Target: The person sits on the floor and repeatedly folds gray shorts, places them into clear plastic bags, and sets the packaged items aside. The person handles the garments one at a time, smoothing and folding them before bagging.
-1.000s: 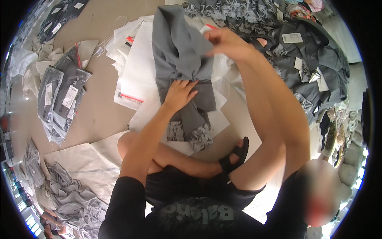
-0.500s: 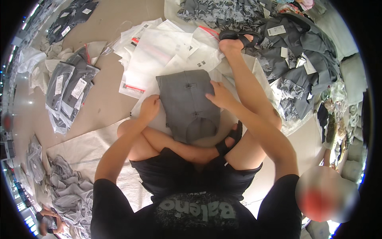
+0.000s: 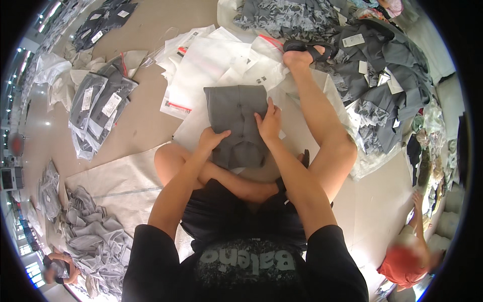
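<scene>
A folded dark-grey top (image 3: 234,108) lies in front of my crossed legs, its rounded neckline toward me and a seam running down its middle. My left hand (image 3: 215,138) grips its left edge near the bottom, with the thumb on top and the other fingers hidden beneath. On the opposite edge, my right hand (image 3: 269,122) holds the cloth between thumb and fingers. White plastic bags (image 3: 204,63) with red strips lie spread just beyond the top, partly under it.
Bagged grey garments (image 3: 100,103) lie on the floor to the left. A heap of tagged grey clothes (image 3: 382,75) rises at the far right, by my sandalled foot (image 3: 302,56). Loose grey cloth (image 3: 93,226) is piled at the near left. Another person (image 3: 405,261) is at the lower right.
Both hands have moved inward and now hold the top closer to its middle. The top looks narrower and smoother, and its front fastenings show less. The whole view has shifted slightly.
</scene>
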### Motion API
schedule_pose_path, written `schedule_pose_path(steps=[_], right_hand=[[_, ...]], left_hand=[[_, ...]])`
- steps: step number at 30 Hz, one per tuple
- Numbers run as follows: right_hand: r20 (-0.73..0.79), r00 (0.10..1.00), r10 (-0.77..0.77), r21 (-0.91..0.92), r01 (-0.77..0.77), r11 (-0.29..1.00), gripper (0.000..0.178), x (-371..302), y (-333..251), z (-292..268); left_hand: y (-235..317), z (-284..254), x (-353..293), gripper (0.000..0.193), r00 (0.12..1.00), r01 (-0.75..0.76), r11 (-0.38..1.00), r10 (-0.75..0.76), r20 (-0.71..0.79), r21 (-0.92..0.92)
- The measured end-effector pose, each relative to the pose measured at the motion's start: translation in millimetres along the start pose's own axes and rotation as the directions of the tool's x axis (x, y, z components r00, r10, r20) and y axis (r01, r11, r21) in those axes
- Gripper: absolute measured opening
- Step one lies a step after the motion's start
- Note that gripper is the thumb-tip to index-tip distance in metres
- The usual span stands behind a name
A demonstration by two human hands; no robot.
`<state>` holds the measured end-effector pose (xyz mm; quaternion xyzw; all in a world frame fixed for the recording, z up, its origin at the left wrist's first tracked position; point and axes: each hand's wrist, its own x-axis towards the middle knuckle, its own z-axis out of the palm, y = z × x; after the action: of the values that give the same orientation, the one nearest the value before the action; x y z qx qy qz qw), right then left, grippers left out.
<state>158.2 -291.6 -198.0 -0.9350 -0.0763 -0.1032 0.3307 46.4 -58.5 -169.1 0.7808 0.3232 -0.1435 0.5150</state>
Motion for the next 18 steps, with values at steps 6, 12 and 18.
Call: schedule_pose_path(steps=[6, 12, 18], right_hand=[[0.431, 0.724, -0.539, 0.386, 0.392, 0.835, 0.095, -38.7, -115.9, -95.9], [0.323, 0.929, -0.181, 0.646, -0.076, 0.760, 0.057, -33.0, -67.9, -42.3], [0.696, 0.697, 0.175, 0.648, -0.714, 0.267, 0.026, 8.0, -45.3, -55.2]], left_hand=[[23.9, -34.1, -9.4, 0.042, 0.980, 0.119, 0.938, -0.058, 0.190, -0.327], [88.7, -14.2, -7.3, 0.029, 0.929, 0.271, 0.597, 0.042, 0.367, -0.755], [9.2, 17.5, 12.3, 0.038, 0.977, 0.036, 0.821, -0.148, -0.152, -0.569]])
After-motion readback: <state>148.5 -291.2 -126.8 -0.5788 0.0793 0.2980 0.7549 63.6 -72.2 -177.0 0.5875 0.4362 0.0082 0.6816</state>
